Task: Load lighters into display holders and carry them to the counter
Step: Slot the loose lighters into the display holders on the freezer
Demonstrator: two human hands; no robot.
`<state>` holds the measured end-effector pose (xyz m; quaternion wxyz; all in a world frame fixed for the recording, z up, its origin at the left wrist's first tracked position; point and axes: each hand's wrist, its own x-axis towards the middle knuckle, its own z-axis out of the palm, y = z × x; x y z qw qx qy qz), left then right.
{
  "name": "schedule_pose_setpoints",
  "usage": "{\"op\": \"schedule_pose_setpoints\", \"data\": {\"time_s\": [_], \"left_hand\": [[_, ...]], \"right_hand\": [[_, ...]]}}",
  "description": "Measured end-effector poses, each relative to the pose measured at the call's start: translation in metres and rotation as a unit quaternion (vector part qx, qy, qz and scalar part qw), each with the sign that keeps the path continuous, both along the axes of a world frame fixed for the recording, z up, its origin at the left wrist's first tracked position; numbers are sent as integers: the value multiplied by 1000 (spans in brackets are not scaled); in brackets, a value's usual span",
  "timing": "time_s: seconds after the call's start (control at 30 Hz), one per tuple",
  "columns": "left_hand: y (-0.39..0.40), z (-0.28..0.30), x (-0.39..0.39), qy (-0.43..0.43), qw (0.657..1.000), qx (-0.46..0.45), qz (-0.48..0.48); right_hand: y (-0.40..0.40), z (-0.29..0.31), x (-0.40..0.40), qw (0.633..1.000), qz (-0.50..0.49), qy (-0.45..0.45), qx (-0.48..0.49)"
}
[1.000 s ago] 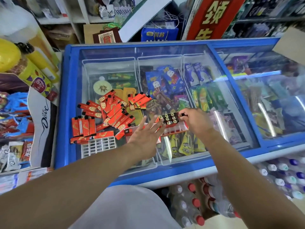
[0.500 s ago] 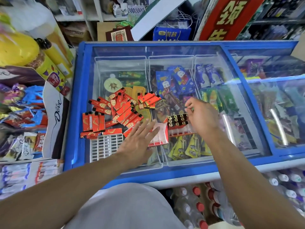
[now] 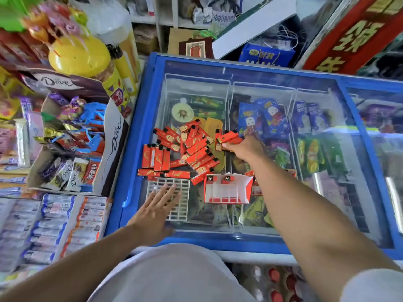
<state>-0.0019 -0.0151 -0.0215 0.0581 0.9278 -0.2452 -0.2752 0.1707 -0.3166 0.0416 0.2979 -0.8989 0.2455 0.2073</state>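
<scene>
A blue-framed chest freezer (image 3: 139,118) carried everything on its glass lid. Red lighters (image 3: 192,149) with black caps lay heaped there, long axes pointing every way. A white grid holder (image 3: 181,192) lay flat beside a red-and-white display box (image 3: 226,190). The left hand (image 3: 154,205) rested flat, fingers straight, on the grid. The right hand (image 3: 246,147) gripped several lighters lying crosswise.
</scene>
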Motion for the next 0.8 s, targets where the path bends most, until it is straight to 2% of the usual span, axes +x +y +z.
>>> {"op": "schedule_pose_setpoints", "data": {"time_s": [0.17,0.23,0.3,0.4,0.47,0.6,0.7,0.8], "left_hand": [[1,3,5,22,998,-50,18],[1,3,5,34,998,-47,21],[1,2,4,39,998,-39,17],[1,0,3,35,999,-34,13],[2,0,3,34,999,-28,10],[-1,2,3,34,999,-11,6],[-2,4,4,41,999,-2,1],[-2,7,6,50,999,1,-2]], "right_hand": [[-12,-36,12,995,-70,-32,68],[-7,-20,5,985,-117,-64,108],[-7,-6,-2,985,-108,-81,108],[-3,28,-25,984,-14,-148,96],[4,53,-50,980,77,-162,92],[16,80,-94,963,246,-100,44],[16,72,-103,948,295,-106,-54],[18,61,-105,939,305,-122,-96]]}}
